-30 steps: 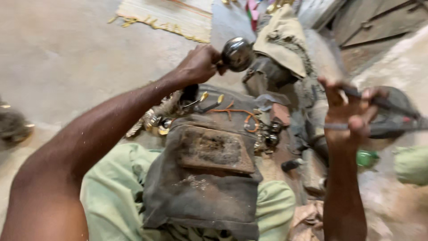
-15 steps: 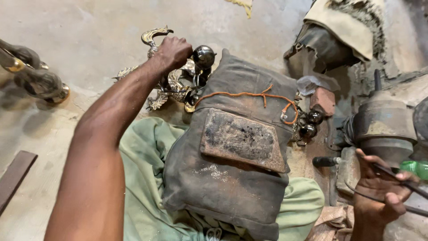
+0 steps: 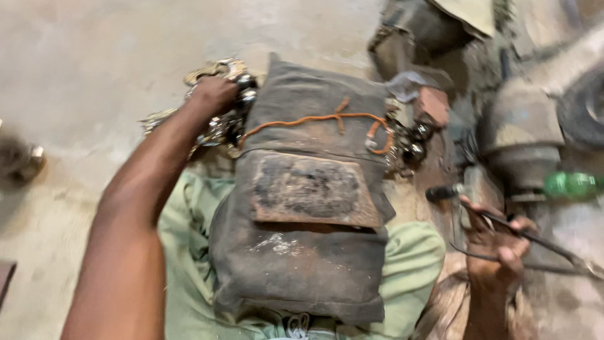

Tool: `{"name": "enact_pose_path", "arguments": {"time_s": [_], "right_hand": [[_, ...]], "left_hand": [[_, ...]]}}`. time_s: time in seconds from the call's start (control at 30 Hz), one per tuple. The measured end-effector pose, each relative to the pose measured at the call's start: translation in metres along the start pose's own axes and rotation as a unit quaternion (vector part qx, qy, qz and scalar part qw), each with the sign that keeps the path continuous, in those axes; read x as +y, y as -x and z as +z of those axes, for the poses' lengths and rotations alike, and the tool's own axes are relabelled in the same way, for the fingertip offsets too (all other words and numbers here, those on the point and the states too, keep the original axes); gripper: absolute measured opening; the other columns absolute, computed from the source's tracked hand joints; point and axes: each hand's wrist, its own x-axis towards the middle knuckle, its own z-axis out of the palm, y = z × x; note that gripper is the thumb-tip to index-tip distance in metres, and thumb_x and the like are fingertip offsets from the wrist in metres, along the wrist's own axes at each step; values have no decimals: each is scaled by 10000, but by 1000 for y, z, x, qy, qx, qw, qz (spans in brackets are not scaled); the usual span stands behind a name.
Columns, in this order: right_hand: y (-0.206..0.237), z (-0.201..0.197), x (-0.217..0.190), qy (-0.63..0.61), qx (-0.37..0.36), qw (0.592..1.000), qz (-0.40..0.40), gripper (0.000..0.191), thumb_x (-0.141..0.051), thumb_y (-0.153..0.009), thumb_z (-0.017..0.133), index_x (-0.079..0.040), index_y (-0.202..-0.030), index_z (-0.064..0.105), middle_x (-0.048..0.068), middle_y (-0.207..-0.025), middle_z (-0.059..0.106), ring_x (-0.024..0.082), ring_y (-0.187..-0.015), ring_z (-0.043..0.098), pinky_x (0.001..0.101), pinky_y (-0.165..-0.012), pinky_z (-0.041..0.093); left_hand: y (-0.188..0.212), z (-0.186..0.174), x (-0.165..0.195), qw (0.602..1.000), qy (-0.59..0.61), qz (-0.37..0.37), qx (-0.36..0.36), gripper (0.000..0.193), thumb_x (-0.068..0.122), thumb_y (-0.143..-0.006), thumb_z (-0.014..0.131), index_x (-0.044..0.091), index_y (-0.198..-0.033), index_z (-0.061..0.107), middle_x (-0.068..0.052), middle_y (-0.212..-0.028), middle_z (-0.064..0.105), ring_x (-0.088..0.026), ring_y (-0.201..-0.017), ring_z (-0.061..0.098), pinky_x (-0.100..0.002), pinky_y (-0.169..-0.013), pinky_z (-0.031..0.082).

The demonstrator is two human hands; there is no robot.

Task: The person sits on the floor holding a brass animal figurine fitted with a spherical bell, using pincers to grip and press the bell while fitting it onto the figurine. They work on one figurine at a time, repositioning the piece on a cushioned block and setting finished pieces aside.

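Cloth of light green point(image 3: 409, 264) covers the lap of the seated person, and over it lies a dark, dirty leather pad point(image 3: 302, 252) with a worn brownish patch point(image 3: 308, 189) stitched on top. Close to the body on the person's right side, the right hand point(image 3: 497, 249) is closed around long thin metal tongs point(image 3: 535, 239); the two thin arms of this tool run out to the right, and its dark tip point(image 3: 440, 192) lies just beside the edge of the pad. A little farther, an orange cord point(image 3: 314, 118) crosses the upper part of the pad from side to side. At the right end of this cord a small heap of dark round metal pieces point(image 3: 409, 145) rests next to a reddish block point(image 3: 433, 106). On the other side, the left arm stretches forward over the green cloth, and the left hand point(image 3: 214, 97) is closed on a cluster of shiny metal pieces point(image 3: 226, 123) at the far left corner of the pad, on the concrete floor point(image 3: 94, 63). The picture is blurred here, so I cannot tell the exact shape of these pieces. Beyond, at the right, stands a grey machine body point(image 3: 522, 132) with a green bottle point(image 3: 569, 184) just beside it.
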Motion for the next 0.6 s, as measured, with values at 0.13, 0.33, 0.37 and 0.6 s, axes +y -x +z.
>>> {"name": "enact_pose_path", "arguments": {"time_s": [0.13, 0.33, 0.37, 0.6], "right_hand": [[24, -8, 2, -8, 35, 999, -20, 419, -235, -925, 746, -130, -1254, 508, 278, -1309, 624, 425, -1292, 569, 628, -1262, 321], [78, -26, 13, -120, 146, 982, 1, 506, -279, -890, 801, -175, -1263, 475, 282, -1363, 588, 510, -1377, 522, 652, -1210, 362], [86, -27, 18, -126, 148, 981, -13, 506, -295, -905, 795, -167, -1280, 481, 294, -1339, 592, 516, -1361, 525, 639, -1242, 353], [116, -35, 57, -190, 189, 960, -77, 500, -317, -932, 766, -114, -1301, 496, 346, -1344, 586, 531, -1370, 515, 622, -1290, 286]], "left_hand": [[10, -22, 5, 998, 57, 5, -32, 344, 201, -867, 766, 168, -1209, 741, -188, -1158, 761, -349, -1029, 735, -474, -863, 594], [7, -118, 63, 970, 132, -34, 203, 426, 61, -845, 720, 185, -1250, 769, -219, -1170, 719, -412, -1048, 678, -510, -891, 548], [-1, -135, 85, 948, 160, 3, 277, 437, -9, -844, 655, 139, -1235, 782, -219, -1142, 732, -409, -1024, 691, -496, -891, 550], [-69, -163, 393, 956, 29, 232, 177, 457, 81, -866, 615, 222, -1291, 705, -208, -1082, 694, -358, -936, 713, -504, -718, 583]]}}
